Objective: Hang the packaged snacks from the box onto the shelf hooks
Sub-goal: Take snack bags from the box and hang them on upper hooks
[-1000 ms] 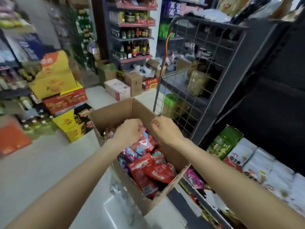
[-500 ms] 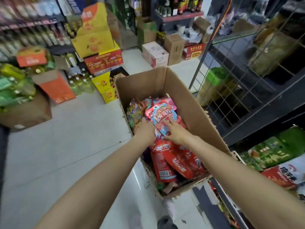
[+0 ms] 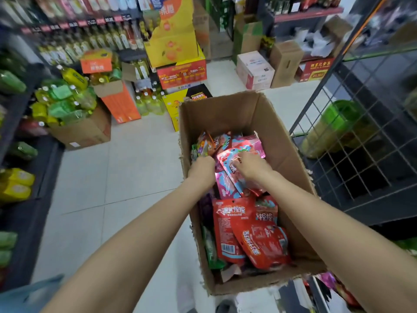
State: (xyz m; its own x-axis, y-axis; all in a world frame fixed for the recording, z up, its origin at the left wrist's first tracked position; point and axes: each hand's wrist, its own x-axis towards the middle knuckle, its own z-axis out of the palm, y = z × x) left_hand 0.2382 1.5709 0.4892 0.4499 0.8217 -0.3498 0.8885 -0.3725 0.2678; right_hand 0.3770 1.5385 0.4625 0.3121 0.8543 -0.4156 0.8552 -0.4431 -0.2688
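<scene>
Where the printing on the packets could be made out at all, it was large white characters on red, too distorted to read with confidence; a barcode (image 3: 227,247) showed on the nearest red packet (image 3: 232,231). Across the aisle, a red carton (image 3: 181,74) and a yellow display carton (image 3: 172,45) carried printed panels, and a red sign (image 3: 314,69) beside the wire rack (image 3: 352,141) bore yellow characters, none of them legible. Price tags ran along the bottle shelf (image 3: 74,23), blurred.

The packaged snacks lay loose inside an open cardboard box (image 3: 225,114) that stood on the pale tiled floor (image 3: 135,168), just beside the rack. They were glossy flat pouches: red ones heaped at the near end, pink and blue ones (image 3: 228,186) in the middle, and orange and green ones toward the far end.

Both arms reached down into the box. The left hand (image 3: 202,168) was seen from the back, its fingers curled down among the pouches near the box's left wall; what they held, if anything, could not be told. The right hand (image 3: 251,164) lay on a shiny pink pouch (image 3: 230,158), its fingers bent and pinching at the pouch's upper part.

Green bottles in shrink wrap (image 3: 65,100) filled cartons on the left.
</scene>
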